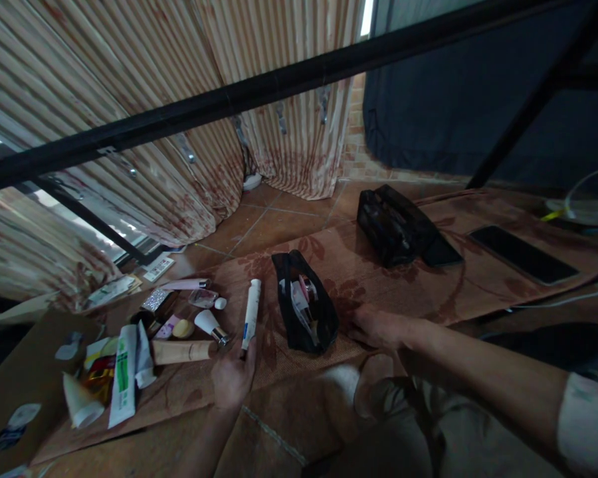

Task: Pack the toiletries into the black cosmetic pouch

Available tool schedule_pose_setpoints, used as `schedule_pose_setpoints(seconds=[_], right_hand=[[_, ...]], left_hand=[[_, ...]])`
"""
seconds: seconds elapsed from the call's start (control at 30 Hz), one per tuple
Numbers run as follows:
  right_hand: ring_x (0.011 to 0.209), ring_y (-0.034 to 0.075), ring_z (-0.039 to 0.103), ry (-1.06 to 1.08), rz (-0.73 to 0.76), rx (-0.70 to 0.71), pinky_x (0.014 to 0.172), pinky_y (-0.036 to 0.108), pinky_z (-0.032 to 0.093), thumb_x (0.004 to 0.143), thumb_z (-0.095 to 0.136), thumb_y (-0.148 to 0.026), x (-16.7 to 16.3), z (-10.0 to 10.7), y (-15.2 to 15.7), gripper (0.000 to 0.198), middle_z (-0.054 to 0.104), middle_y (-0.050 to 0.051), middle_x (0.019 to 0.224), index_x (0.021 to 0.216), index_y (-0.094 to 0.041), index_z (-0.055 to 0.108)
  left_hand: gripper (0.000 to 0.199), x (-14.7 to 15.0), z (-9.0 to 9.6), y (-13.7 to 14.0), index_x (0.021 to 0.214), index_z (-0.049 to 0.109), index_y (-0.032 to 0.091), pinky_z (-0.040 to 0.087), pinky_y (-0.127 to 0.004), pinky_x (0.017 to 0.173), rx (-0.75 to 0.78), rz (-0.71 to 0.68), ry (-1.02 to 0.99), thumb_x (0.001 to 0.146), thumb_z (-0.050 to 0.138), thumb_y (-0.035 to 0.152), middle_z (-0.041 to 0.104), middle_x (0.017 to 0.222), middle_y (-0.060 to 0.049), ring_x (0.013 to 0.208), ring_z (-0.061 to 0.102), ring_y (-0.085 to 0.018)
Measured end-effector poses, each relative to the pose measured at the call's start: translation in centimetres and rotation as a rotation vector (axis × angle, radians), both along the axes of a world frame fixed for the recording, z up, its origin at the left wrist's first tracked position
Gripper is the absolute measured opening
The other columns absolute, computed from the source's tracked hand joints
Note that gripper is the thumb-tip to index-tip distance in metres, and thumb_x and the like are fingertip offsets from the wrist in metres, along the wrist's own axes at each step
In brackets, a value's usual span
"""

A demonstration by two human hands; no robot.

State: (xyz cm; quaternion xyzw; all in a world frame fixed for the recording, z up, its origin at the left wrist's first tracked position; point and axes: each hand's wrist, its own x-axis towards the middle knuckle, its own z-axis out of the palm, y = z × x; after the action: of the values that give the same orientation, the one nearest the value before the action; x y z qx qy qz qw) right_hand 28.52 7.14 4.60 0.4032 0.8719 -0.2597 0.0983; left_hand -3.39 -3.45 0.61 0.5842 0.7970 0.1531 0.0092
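Note:
My left hand (233, 375) closes on the lower end of a slim white tube (252, 312) with a cap, which points away from me. To its right stands an unzipped black pouch (306, 318); small items, one with a pink edge, show inside it. My right hand (379, 325) rests on the patterned cloth (323, 255) just right of the pouch, fingers toward it and seemingly apart. Left of the tube lie a makeup brush (212, 325), a round yellowish item (183, 328), a small clear bottle (202, 297) and a beige tube (182, 352).
A white-and-green tube (124, 378) and other cosmetics lie beside a cardboard box (27, 372) at the left. Another black bag (391, 226) and a dark phone-like slab (523, 253) sit at the right. A black metal bar (279, 83) crosses before the curtains (289, 153).

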Motion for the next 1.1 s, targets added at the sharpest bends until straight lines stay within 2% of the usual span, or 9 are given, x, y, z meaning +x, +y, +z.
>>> schedule_pose_setpoints(seconds=[0.1,0.23,0.33,0.43,0.57,0.77,0.93,1.1], right_hand=[[0.082,0.023,0.068,0.008,0.020,0.005,0.066,0.026,0.043,0.088,0.049,-0.029,0.0,-0.3,0.1,0.027,0.072,0.014,0.090,0.098,-0.013,0.069],[0.084,0.023,0.067,0.035,0.059,0.023,0.068,0.025,0.043,0.089,0.048,-0.028,-0.2,-0.3,-0.2,0.027,0.072,0.013,0.091,0.099,-0.014,0.069],[0.078,0.019,0.067,0.070,0.112,-0.011,0.064,0.023,0.041,0.089,0.047,-0.027,-0.7,-0.2,-0.7,0.026,0.073,0.010,0.088,0.097,-0.017,0.069],[0.072,0.018,0.065,0.046,0.144,-0.031,0.059,0.023,0.038,0.089,0.047,-0.029,-1.1,-0.2,-1.0,0.025,0.072,0.008,0.083,0.093,-0.019,0.070],[0.075,0.019,0.066,0.060,0.177,0.009,0.061,0.025,0.039,0.091,0.044,-0.030,-1.4,-0.8,-1.1,0.028,0.073,0.009,0.086,0.096,-0.019,0.070],[0.073,0.019,0.066,0.057,0.150,0.011,0.062,0.025,0.040,0.091,0.045,-0.033,-1.4,-1.3,-1.0,0.029,0.073,0.008,0.086,0.095,-0.019,0.070],[0.082,0.020,0.066,0.068,0.166,-0.002,0.064,0.024,0.040,0.090,0.045,-0.031,-1.5,-0.2,-1.0,0.028,0.073,0.009,0.091,0.099,-0.020,0.069],[0.076,0.018,0.066,0.038,0.173,-0.025,0.061,0.024,0.038,0.089,0.046,-0.033,-1.6,0.5,-0.9,0.028,0.073,0.008,0.087,0.095,-0.019,0.071]], left_hand=[[0.032,-0.1,-0.3,0.0,0.079,0.068,0.020,0.029,-0.024,0.054,-0.006,-0.005,0.000,0.089,0.049,0.044,0.064,0.063,-0.003,0.059,0.059,-0.016],[0.034,-0.4,-1.1,-0.1,0.076,0.067,0.020,0.027,-0.025,0.053,-0.002,0.037,0.029,0.089,0.048,0.046,0.063,0.061,-0.003,0.055,0.057,-0.016],[0.036,-0.5,-1.5,-0.2,0.075,0.068,0.020,0.028,-0.025,0.053,0.011,0.052,0.035,0.090,0.046,0.046,0.062,0.059,-0.004,0.056,0.058,-0.017],[0.039,-0.6,-1.4,-0.2,0.072,0.066,0.019,0.032,-0.026,0.055,0.024,0.038,0.004,0.091,0.042,0.043,0.064,0.064,-0.007,0.062,0.061,-0.019],[0.044,-0.5,-1.0,-0.1,0.063,0.062,0.019,0.034,-0.027,0.056,-0.012,0.063,-0.009,0.092,0.039,0.042,0.065,0.063,-0.008,0.062,0.062,-0.020],[0.042,-0.7,-1.1,-0.1,0.068,0.065,0.018,0.036,-0.028,0.057,0.012,0.053,-0.032,0.091,0.037,0.041,0.067,0.065,-0.010,0.064,0.063,-0.021],[0.042,-0.8,-1.3,-0.2,0.060,0.060,0.019,0.035,-0.028,0.057,0.011,0.057,-0.058,0.090,0.039,0.041,0.065,0.062,-0.009,0.062,0.061,-0.020],[0.033,-0.5,-1.0,-0.1,0.072,0.060,0.019,0.034,-0.026,0.057,0.060,0.082,-0.094,0.089,0.042,0.040,0.065,0.068,-0.007,0.062,0.059,-0.019]])
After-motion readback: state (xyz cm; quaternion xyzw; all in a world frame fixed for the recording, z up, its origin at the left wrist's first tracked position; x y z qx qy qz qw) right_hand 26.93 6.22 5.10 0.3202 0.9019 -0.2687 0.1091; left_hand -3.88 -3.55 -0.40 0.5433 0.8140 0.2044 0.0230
